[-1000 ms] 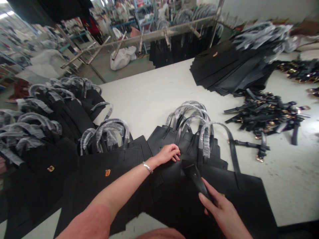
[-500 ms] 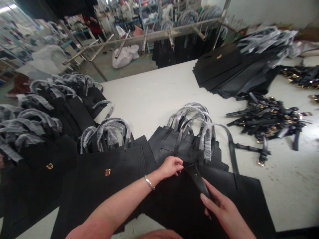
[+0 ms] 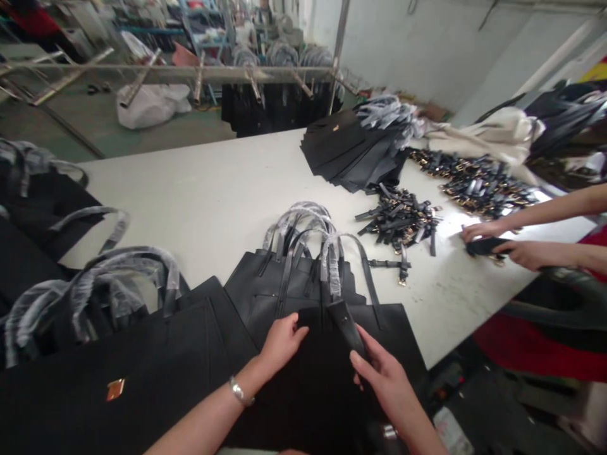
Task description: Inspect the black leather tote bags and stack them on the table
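My right hand (image 3: 379, 370) is closed around a black leather strap (image 3: 344, 321), its flat end pointing up and away. A small metal buckle (image 3: 389, 432) shows below this hand; whether it belongs to the same strap is unclear. At the upper edge of a dark black tote bag (image 3: 308, 392), my left hand (image 3: 281, 341) has its thumb and fingers closed on the material. Beneath lie more black tote bags (image 3: 396, 332), overlapping in a stack. Their handles (image 3: 334, 272) stand up, several wrapped in clear plastic.
Another bag stack (image 3: 142, 354) with a gold clasp lies left. Buckled straps (image 3: 403, 218) are heaped right, beyond them a fanned bag pile (image 3: 351, 148). A co-worker's hands (image 3: 531, 249) hold a black piece at the far right. A metal rack (image 3: 190, 74) stands behind the white table (image 3: 199, 189).
The view has swung right, bringing a co-worker's arms into sight. My left hand has drawn away from the strap's end; my right hand keeps its hold on the strap.
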A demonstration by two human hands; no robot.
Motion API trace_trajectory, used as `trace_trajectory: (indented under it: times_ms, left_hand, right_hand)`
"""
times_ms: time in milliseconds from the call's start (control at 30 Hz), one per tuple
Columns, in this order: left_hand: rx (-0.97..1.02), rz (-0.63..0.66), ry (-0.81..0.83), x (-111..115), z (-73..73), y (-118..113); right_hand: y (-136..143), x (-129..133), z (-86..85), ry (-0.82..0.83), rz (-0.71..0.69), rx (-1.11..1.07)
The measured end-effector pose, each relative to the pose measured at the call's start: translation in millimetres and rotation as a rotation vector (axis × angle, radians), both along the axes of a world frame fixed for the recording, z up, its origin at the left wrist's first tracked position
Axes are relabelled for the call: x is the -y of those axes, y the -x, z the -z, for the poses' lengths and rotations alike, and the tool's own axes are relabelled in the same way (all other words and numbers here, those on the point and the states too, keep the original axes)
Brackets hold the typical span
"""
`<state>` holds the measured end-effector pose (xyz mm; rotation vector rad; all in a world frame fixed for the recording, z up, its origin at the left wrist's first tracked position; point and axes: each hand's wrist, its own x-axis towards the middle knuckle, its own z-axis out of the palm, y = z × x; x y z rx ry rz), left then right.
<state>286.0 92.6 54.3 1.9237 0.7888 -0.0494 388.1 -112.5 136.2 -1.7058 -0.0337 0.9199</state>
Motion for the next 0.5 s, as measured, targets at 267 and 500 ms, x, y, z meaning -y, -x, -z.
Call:
trace_trajectory:
  times_ms: [267, 500]
  left_hand:
    - [0.114, 0.009, -0.347, 18, 24.3, 17]
    - [0.278, 0.017, -0.259, 20, 24.8, 20]
  right_hand:
    - [-59, 77, 9.9, 0.222, 0.317, -0.005]
    - [-95, 60, 12.2, 0.196, 0.293, 0.038]
